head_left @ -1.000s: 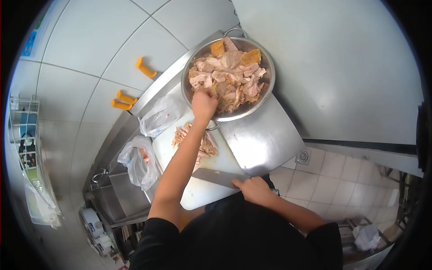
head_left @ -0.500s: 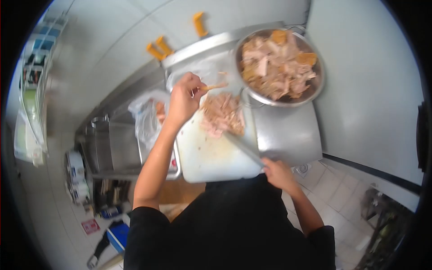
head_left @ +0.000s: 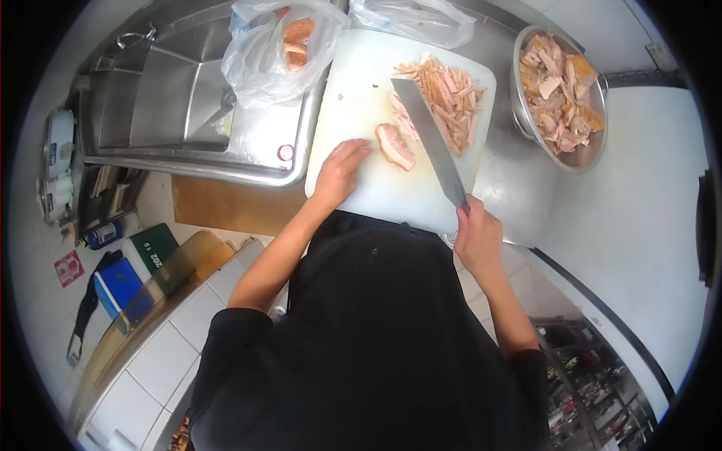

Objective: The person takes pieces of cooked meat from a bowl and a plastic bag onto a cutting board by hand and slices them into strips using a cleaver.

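Observation:
My right hand (head_left: pixel 480 231) is closed round the handle of a long, wide-bladed knife (head_left: pixel 435 143). Its blade points away from me over the white cutting board (head_left: pixel 350 90), along the left side of a pile of sliced meat strips (head_left: pixel 451 94). On the board just left of the blade lies a single chunk of meat (head_left: pixel 395 147) with a browned edge. My left hand (head_left: pixel 342 173) rests at the board's left side, fingers stretched towards that chunk but apart from it. It holds nothing that I can see.
A steel bowl (head_left: pixel 520 113) heaped with meat pieces stands at the right. Left of the board, a clear plastic bag (head_left: pixel 259 56) with browned meat lies by the steel sink (head_left: pixel 169 98). Another plastic bag (head_left: pixel 414 21) sits behind the board. A small round pinkish piece (head_left: pixel 285 152) lies on the sink's ledge.
The view has shifted. My left hand was raised, pinching a thin strip above the board; now it is lowered to the board without it. A chunk of meat now shows beside the knife.

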Available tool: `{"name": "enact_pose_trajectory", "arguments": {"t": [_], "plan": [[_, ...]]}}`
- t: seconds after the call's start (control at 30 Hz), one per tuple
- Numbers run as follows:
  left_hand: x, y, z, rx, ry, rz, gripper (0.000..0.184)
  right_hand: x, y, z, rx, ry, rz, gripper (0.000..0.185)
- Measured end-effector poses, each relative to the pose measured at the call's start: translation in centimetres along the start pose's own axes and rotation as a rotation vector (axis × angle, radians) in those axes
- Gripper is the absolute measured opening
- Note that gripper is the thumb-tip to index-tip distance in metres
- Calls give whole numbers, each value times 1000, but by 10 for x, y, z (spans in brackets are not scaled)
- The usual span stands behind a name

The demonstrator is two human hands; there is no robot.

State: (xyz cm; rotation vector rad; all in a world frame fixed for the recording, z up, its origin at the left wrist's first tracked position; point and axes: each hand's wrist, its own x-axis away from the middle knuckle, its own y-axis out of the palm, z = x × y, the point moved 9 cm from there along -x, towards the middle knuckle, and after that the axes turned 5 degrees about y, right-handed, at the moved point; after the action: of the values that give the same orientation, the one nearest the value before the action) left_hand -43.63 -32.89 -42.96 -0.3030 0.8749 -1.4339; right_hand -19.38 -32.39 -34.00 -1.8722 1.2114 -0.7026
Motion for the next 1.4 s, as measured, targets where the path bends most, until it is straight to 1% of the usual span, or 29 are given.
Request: {"name": "enact_pose_trajectory", "arguments": {"t": [0.03, 0.07, 0.13, 0.17, 0.23, 0.27, 0.33, 0.37, 0.43, 0.47, 0.53, 0.57, 0.63, 0.67, 0.73, 0.77, 0.83, 0.87, 0.93, 0.97, 1.03, 1.07, 1.13, 1.17, 1.23, 1.37, 1.4], "plan": [[-4, 2, 0, 8, 31, -11, 46, -4, 2, -2, -7, -63, 58, 19], [-6, 4, -1, 17, 27, 1, 46, -8, 13, 6, 6, -68, 53, 19], [-12, 16, 4, -59, 124, -85, 50, -14, 65, 36, 305, 53, -359, 25], [-10, 16, 4, -52, 125, -78, 50, -9, 61, 35, 314, 54, -358, 25], [-10, 24, -1, -18, 124, -164, 54, -14, 37, 24, 290, 115, -344, 24], [-3, 24, -1, -6, 112, -167, 54, -2, 34, 17, 295, 120, -360, 24], [-6, 19, -1, -2, 131, -157, 55, -3, 7, 0, 144, 56, -91, 20], [-6, 18, 0, -1, 130, -153, 55, -3, 15, 5, 147, 52, -92, 20], [-5, 18, 0, 7, 97, -175, 54, -3, 44, 20, 220, 69, -184, 19], [-4, 19, 1, 9, 101, -176, 54, -5, 45, 24, 222, 73, -181, 19], [-6, 18, 2, -6, 107, -172, 54, -10, 56, 26, 369, 58, -353, 20], [-11, 14, -3, -18, 107, -159, 54, -17, 51, 22, 370, 42, -346, 20], [-6, 11, 4, -1, 122, -131, 52, -4, 26, 10, 226, 61, -249, 21], [-8, 7, 2, -8, 120, -116, 52, -6, 26, 7, 233, 45, -247, 21], [0, -10, 3, 31, 67, -14, 49, -1, 17, -3, 139, 1, -87, 19], [2, -15, 2, 31, 66, -17, 49, -4, 29, 5, 137, 3, -89, 19], [8, -36, -9, 75, -30, 105, 47, -10, 76, 28, 357, 54, -356, 20], [12, -43, -14, 79, -74, 140, 47, -9, 71, 29, 356, 58, -353, 20], [15, -58, -20, 54, -97, 176, 47, -20, 50, 13, 397, 69, -398, 23], [21, -65, -21, 38, -129, 201, 47, -13, 46, 11, 398, 72, -407, 23], [24, -75, -26, -2, -143, 222, 47, -12, 20, 0, 206, 17, -182, 22], [28, -78, -30, 16, -184, 240, 47, -8, 26, 6, 207, 17, -190, 22], [29, -84, -36, 35, -226, 255, 47, -1, 34, 13, 157, -44, -71, 20], [28, -87, -35, 1, -208, 268, 47, 0, 38, 19, 157, -38, -75, 20], [27, -90, -30, -27, -190, 274, 46, -1, 65, 30, 367, 18, -341, 18], [29, -88, -31, -19, -198, 280, 46, 0, 29, 22, 340, 80, -385, 22], [28, -88, -33, -13, -204, 287, 46, -2, 17, 13, 285, 68, -314, 22]]}}
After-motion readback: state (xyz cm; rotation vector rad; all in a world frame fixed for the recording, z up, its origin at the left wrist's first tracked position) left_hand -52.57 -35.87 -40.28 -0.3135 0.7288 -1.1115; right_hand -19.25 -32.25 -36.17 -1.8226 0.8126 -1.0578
